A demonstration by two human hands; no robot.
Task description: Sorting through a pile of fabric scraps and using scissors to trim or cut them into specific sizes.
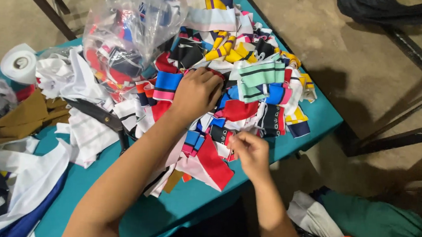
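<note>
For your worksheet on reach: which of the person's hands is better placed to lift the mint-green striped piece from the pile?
Probably the left hand: it rests on the pile beside the mint-green striped piece, while the right hand pinches scraps nearer the table edge.

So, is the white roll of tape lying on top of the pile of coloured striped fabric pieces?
No, the white roll of tape sits at the far left edge of the teal table, apart from the pile of coloured striped fabric pieces.

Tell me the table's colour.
Teal; the table edge shows plainly in the head view.
</note>
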